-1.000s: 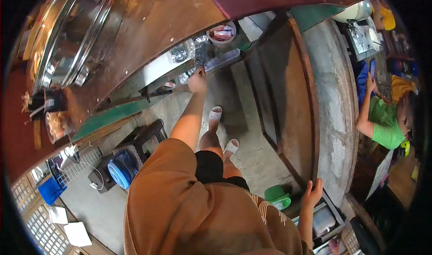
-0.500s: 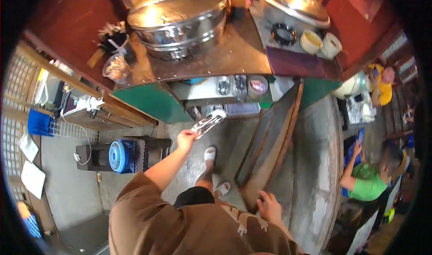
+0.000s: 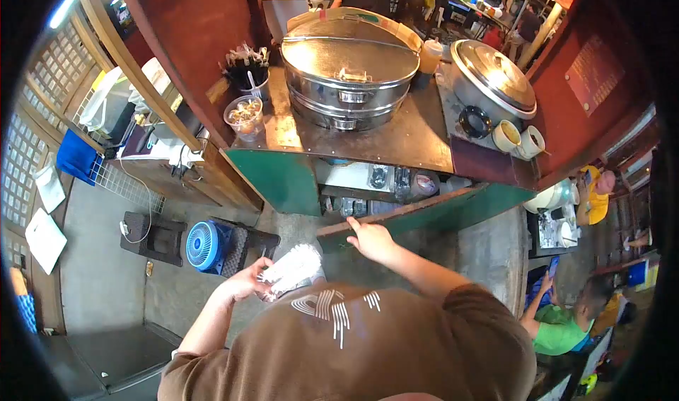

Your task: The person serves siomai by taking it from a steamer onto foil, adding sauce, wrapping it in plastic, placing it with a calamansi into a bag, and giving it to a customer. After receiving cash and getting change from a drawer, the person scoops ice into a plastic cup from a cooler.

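Observation:
My left hand (image 3: 246, 282) grips a shiny, crinkled clear plastic packet (image 3: 293, 268) close to my shirt, at the lower middle. My right hand (image 3: 373, 241) is at the top edge of the green cabinet door (image 3: 431, 213), index finger extended along the edge and the other fingers partly curled. The door stands partly across the shelf opening. Behind it, the shelf (image 3: 353, 177) holds clear plastic items. Above is the brown counter (image 3: 339, 143) with a large round steel steamer (image 3: 346, 76).
A lidded pot (image 3: 495, 79), small cups (image 3: 506, 136) and a cup of small items (image 3: 245, 116) stand on the counter. At the left are a blue fan (image 3: 205, 245) and a dark stool (image 3: 152, 238). A person in green (image 3: 562, 330) sits at right with a phone.
My left hand has drawn the packet from the shelf toward my body. My right hand has moved up to the door, which has swung across the opening. The view has tilted up toward the counter.

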`<action>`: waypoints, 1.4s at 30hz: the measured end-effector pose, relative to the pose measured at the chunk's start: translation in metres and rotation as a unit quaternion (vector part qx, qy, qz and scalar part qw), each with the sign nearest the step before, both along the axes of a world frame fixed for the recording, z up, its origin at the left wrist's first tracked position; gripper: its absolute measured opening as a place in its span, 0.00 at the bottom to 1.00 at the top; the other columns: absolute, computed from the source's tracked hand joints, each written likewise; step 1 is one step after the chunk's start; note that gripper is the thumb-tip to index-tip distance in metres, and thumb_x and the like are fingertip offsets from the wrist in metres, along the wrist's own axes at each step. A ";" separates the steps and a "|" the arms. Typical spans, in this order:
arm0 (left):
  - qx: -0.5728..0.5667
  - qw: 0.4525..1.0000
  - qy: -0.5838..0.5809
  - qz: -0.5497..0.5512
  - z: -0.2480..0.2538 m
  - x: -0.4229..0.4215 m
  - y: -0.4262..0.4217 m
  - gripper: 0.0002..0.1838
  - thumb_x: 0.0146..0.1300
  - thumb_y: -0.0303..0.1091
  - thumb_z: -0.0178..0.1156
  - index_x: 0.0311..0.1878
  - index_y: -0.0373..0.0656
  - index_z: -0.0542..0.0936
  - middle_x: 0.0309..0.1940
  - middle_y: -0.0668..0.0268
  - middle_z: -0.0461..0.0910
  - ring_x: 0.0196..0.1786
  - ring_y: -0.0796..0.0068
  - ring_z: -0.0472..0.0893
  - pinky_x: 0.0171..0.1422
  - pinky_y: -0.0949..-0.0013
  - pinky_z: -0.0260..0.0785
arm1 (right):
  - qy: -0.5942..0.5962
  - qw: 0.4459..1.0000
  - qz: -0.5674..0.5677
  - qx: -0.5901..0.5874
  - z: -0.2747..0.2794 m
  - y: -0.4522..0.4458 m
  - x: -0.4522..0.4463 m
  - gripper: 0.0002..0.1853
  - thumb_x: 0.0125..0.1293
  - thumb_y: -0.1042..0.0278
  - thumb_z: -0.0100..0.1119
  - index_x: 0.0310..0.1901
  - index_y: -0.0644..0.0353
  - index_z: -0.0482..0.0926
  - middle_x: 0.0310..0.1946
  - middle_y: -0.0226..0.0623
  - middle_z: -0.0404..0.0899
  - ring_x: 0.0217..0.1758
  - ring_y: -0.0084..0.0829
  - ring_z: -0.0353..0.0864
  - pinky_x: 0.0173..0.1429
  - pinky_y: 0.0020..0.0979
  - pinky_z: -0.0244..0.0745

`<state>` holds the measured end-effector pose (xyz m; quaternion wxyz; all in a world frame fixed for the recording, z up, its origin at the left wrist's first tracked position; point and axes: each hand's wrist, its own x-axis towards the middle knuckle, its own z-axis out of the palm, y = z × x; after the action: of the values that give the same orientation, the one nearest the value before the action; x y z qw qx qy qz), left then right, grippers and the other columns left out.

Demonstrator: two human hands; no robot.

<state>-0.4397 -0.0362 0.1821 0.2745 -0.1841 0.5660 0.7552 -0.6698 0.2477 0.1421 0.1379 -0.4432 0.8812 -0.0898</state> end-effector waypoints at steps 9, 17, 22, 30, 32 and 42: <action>-0.063 0.988 0.066 -0.124 0.023 -0.072 -0.027 0.24 0.60 0.26 0.59 0.60 0.38 0.69 0.45 0.66 0.79 0.46 0.82 0.76 0.52 0.75 0.69 | 0.168 0.915 0.010 -0.367 0.165 -0.087 -0.186 0.06 0.54 0.69 0.58 0.32 0.61 0.75 0.34 0.46 0.75 0.42 0.48 0.73 0.47 0.42 0.71; 0.168 0.912 0.143 0.345 0.048 -0.120 -0.007 0.27 0.51 0.26 0.56 0.57 0.33 0.69 0.52 0.44 0.75 0.47 0.52 0.81 0.49 0.52 0.77 | -0.104 0.963 0.159 -0.192 0.221 -0.126 -0.335 0.13 0.50 0.65 0.68 0.34 0.59 0.75 0.26 0.37 0.76 0.30 0.32 0.77 0.37 0.32 0.73; 0.213 0.810 0.202 0.508 0.045 -0.160 0.037 0.36 0.46 0.26 0.51 0.66 0.40 0.61 0.59 0.48 0.70 0.53 0.53 0.77 0.54 0.43 0.73 | -0.137 0.927 0.298 -0.182 0.280 -0.140 -0.377 0.09 0.52 0.73 0.62 0.33 0.59 0.73 0.25 0.22 0.73 0.29 0.16 0.72 0.33 0.21 0.68; 0.271 0.693 0.267 0.612 0.044 -0.180 0.065 0.30 0.69 0.58 0.37 0.63 0.45 0.66 0.55 0.47 0.72 0.43 0.54 0.80 0.47 0.42 0.75 | -0.338 0.898 0.112 -0.259 0.333 -0.217 -0.638 0.10 0.65 0.61 0.55 0.42 0.58 0.77 0.29 0.27 0.78 0.31 0.18 0.77 0.35 0.23 0.75; 0.251 0.687 0.261 0.630 0.043 -0.178 0.064 0.31 0.69 0.59 0.36 0.61 0.44 0.68 0.50 0.49 0.75 0.38 0.56 0.81 0.43 0.45 0.77 | -0.382 0.902 -0.037 -0.196 0.329 -0.219 -0.632 0.16 0.68 0.53 0.51 0.45 0.55 0.79 0.34 0.30 0.82 0.32 0.20 0.80 0.32 0.26 0.77; 0.245 0.677 0.245 0.650 0.034 -0.167 0.028 0.29 0.70 0.58 0.36 0.56 0.43 0.71 0.40 0.54 0.78 0.36 0.57 0.80 0.40 0.47 0.77 | 0.324 0.933 0.071 -0.137 0.281 -0.291 -0.520 0.24 0.62 0.44 0.56 0.39 0.63 0.79 0.36 0.47 0.80 0.43 0.46 0.80 0.44 0.42 0.76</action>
<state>-0.6066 -0.0083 0.2159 -0.3986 -0.2406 0.1457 0.8729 -1.1901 -0.0435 0.4234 -0.2116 -0.5246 0.8231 -0.0511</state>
